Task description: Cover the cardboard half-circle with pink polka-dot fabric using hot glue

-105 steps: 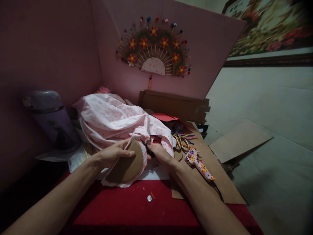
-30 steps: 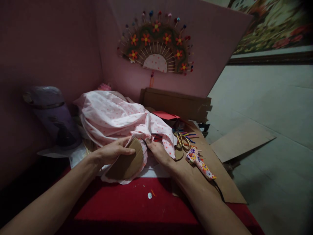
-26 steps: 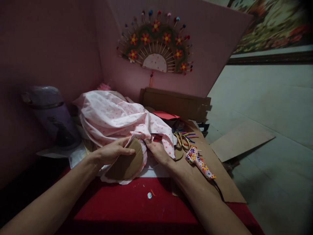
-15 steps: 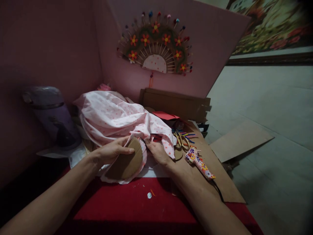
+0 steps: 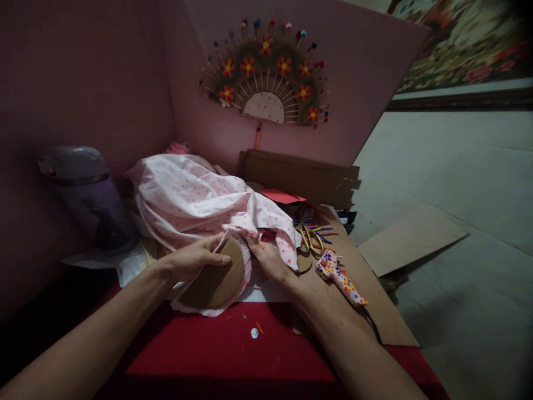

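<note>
My left hand (image 5: 200, 256) grips a brown cardboard piece (image 5: 216, 278) with a curved edge, thumb on its face. Polka-dot fabric (image 5: 195, 194), pale pink with red dots, shows as a margin around the cardboard's curved edge and is bunched at its top. My right hand (image 5: 266, 254) is closed on that bunched fabric beside the cardboard's upper right edge; its fingertips are partly hidden. The rest of the cloth spreads behind both hands in a loose heap.
Gold-handled scissors (image 5: 308, 240) and a flower-patterned glue gun (image 5: 341, 278) lie right of my right hand on a cardboard sheet (image 5: 387, 316). A purple container (image 5: 94, 205) stands at left. A decorated fan (image 5: 264, 78) is on the pink panel behind. Red cloth (image 5: 208, 355) covers the table.
Very little differs. The cardboard and its fabric margin have shifted slightly downward, and both hands keep their hold in nearly the same place.
</note>
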A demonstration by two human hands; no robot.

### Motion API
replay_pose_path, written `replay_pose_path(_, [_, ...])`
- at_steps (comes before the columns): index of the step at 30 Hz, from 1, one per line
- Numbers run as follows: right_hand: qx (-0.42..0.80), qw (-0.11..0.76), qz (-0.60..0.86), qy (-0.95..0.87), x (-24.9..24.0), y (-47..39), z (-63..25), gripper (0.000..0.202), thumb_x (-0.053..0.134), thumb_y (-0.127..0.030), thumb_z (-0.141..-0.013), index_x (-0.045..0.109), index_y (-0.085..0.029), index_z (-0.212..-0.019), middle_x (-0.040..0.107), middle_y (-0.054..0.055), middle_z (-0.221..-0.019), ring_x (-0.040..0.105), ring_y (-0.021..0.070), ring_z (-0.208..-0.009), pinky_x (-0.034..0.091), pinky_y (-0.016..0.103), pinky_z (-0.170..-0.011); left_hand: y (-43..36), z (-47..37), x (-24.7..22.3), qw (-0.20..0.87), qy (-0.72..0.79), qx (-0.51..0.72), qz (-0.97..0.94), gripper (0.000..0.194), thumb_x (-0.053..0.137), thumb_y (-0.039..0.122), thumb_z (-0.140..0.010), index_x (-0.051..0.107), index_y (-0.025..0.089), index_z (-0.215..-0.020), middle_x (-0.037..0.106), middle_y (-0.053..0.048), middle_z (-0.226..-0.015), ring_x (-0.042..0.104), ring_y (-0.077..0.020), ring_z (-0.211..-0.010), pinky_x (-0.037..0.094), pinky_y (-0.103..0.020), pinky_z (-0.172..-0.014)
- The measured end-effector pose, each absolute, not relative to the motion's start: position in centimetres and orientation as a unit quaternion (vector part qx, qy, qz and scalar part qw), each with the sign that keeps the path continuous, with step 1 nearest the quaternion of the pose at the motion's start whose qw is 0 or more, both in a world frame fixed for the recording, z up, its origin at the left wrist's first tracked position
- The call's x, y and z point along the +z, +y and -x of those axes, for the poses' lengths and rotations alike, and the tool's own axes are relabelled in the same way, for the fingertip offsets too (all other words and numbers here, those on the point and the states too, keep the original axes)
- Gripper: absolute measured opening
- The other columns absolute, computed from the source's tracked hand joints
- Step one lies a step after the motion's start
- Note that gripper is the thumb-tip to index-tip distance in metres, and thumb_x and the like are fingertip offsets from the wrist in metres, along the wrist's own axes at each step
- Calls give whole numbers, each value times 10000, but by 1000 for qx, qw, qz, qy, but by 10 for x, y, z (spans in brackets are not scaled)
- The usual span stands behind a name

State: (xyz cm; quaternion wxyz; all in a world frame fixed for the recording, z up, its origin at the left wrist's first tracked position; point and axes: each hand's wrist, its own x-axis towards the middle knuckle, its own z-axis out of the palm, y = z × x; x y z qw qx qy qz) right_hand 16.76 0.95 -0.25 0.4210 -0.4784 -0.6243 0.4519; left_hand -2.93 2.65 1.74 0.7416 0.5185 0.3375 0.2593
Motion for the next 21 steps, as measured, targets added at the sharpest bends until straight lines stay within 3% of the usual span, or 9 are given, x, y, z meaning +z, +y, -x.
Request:
replay_pose_path(6, [449, 413, 504, -612, -7, 12, -169, 715, 411, -812, -716, 638, -134, -698, 574, 32, -614, 506, 152, -614, 394, 258, -544, 28, 30, 16, 748, 328, 257, -516, 448, 778, 199, -638, 602, 198, -1050, 665, -23, -883, 614, -194, -794, 441, -315, -762])
replay_pose_path(14, [546, 409, 489, -543, 5, 7, -167, 632, 485, -818, -668, 499, -191, -593, 390, -45, -471, 338, 79, -429, 266, 217, -412, 28, 30, 18, 746, 333, 262, -514, 410, 773, 193, -637, 600, 194, -1010, 660, -16, -857, 609, -190, -794, 445, -311, -755])
replay_pose_path(17, [559, 423, 474, -534, 3, 8, -167, 621, 556, -802, -627, 521, -182, -609, 454, -33, -499, 404, 83, -438, 322, 211, -426, 28, 31, 17, 747, 332, 260, -513, 427, 779, 198, -632, 602, 196, -1020, 662, -14, -859, 610, -189, -784, 449, -321, -758])
replay_pose_path(21, [566, 426, 454, -541, -2, 10, -168, 614, 552, -776, -664, 600, -164, -689, 575, 16, -610, 557, 134, -572, 443, 251, -558, 28, 30, 18, 748, 331, 258, -514, 437, 783, 198, -628, 609, 196, -1028, 669, -19, -879, 612, -192, -805, 445, -318, -768])
